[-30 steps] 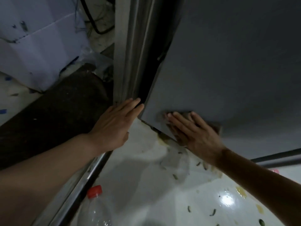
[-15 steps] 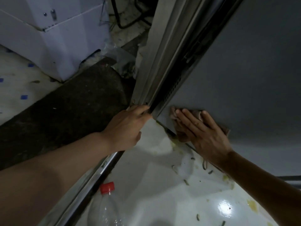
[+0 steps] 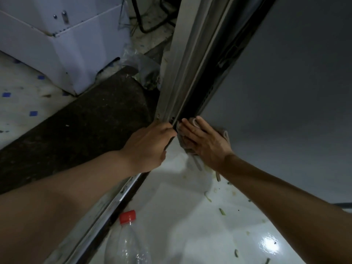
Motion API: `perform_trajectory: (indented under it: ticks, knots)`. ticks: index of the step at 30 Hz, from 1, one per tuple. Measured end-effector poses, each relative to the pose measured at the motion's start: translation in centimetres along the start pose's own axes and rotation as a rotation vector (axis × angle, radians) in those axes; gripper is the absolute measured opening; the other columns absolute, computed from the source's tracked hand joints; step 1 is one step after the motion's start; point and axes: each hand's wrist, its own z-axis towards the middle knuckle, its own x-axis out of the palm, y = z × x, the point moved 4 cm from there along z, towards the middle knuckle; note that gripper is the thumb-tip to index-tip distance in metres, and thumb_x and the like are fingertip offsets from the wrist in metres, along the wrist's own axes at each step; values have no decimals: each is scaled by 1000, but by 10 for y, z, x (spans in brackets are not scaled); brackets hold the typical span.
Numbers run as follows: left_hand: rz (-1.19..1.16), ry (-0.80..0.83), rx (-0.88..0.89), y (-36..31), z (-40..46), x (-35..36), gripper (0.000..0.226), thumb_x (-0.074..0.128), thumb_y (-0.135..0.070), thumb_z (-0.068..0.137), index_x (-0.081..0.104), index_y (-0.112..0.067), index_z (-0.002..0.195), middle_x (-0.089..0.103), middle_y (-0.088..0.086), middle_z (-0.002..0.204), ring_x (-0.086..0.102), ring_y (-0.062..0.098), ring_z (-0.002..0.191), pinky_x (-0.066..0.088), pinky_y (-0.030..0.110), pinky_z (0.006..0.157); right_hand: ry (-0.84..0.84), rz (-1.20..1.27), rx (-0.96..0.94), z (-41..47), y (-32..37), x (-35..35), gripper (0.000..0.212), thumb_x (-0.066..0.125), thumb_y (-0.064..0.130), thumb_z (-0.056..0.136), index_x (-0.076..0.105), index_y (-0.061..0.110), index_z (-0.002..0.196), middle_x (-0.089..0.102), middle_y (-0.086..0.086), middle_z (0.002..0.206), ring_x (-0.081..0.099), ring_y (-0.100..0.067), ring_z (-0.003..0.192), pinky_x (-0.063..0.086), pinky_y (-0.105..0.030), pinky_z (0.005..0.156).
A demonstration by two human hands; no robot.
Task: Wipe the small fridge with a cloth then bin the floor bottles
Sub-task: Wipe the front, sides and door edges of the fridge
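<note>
The small fridge's grey side (image 3: 285, 92) fills the right of the view. Its lower left corner ends just above the floor. My right hand (image 3: 205, 141) presses a grey cloth (image 3: 197, 161) flat against that corner, and a strip of cloth hangs below my palm. My left hand (image 3: 148, 145) grips the metal door frame (image 3: 182, 73) right beside the fridge edge, fingers curled into its channel. A clear plastic bottle with a red cap (image 3: 127, 242) lies on the white floor at the bottom centre, below my left forearm.
A metal floor track (image 3: 106, 216) runs diagonally beside the bottle. A dark mat (image 3: 76, 130) covers the floor to the left, with a white appliance (image 3: 57, 44) behind it. Food scraps litter the glossy white tiles (image 3: 219, 225). Cables lie behind the frame (image 3: 144, 21).
My right hand slid the cloth left along the fridge's bottom edge to its corner. My left hand went from lying flat to curling around the door frame. The view shifted right and down.
</note>
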Motion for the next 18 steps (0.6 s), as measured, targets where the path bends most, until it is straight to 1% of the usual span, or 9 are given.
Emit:
perform_trajectory:
  ticks: [1, 2, 3, 5, 8, 11, 12, 14, 18]
  knots:
    - [10, 14, 8, -2, 0, 1, 39, 57, -12, 84, 50, -16, 122, 46, -1, 124, 46, 17, 113, 46, 36, 88, -18, -100, -5, -1, 2, 4, 85, 44, 33, 92, -22, 18, 144, -19, -4, 158, -24, -24, 143, -23, -50, 110]
    - [13, 21, 18, -5, 0, 2, 42, 57, -12, 84, 49, -16, 124, 46, -1, 125, 47, 18, 114, 46, 36, 89, -12, -177, -12, -3, 4, 3, 104, 63, 26, 84, -20, 15, 145, -19, -8, 157, -21, -28, 143, -26, -53, 103]
    - [8, 23, 28, -7, 1, 4, 44, 58, -13, 84, 48, -17, 127, 46, -1, 127, 47, 18, 114, 47, 36, 89, 25, -206, 13, -7, 4, 5, 112, 71, 24, 78, -16, 17, 147, -19, -8, 157, -20, -29, 144, -28, -55, 99]
    - [-1, 23, 32, -12, 2, 7, 50, 59, -15, 84, 45, -19, 132, 44, -2, 132, 46, 18, 118, 46, 34, 92, 67, -201, 19, -19, 3, 7, 109, 74, 24, 77, -8, 23, 150, -19, -6, 158, -19, -29, 144, -29, -54, 98]
    - [-15, 37, -2, -14, 7, 11, 57, 60, -18, 85, 37, -20, 138, 37, -3, 142, 39, 18, 127, 40, 32, 99, 16, -270, -28, -52, 0, 16, 105, 68, 17, 78, -7, 22, 150, -18, -5, 157, -11, -27, 145, -24, -52, 102]
    - [-29, 61, -27, -16, 13, 15, 65, 59, -19, 87, 28, -21, 144, 28, -3, 149, 32, 18, 134, 32, 28, 101, -86, -282, -26, -103, -1, 37, 85, 59, 16, 75, 18, 23, 149, 4, 3, 154, 16, -18, 144, 3, -45, 114]
    - [-35, 68, -26, -18, 15, 16, 68, 59, -18, 88, 25, -21, 146, 25, -3, 151, 30, 18, 135, 31, 29, 102, -71, -312, -28, -119, 1, 47, 86, 60, 14, 74, 19, 22, 149, 6, 2, 155, 15, -19, 144, 7, -44, 115]
    - [-51, 84, -15, -21, 19, 18, 75, 60, -17, 88, 17, -22, 149, 20, -2, 155, 28, 20, 137, 30, 32, 105, -11, -346, -27, -141, 1, 60, 96, 66, 9, 73, 10, 19, 151, -1, -3, 158, 4, -25, 145, 4, -46, 115]
    - [-89, 101, -11, -25, 28, 23, 85, 61, -17, 86, 6, -23, 150, 10, -4, 159, 24, 20, 141, 29, 38, 112, 23, -273, 51, -125, -2, 44, 93, 68, 25, 77, 9, 25, 149, 0, 4, 156, 3, -20, 144, 0, -44, 119]
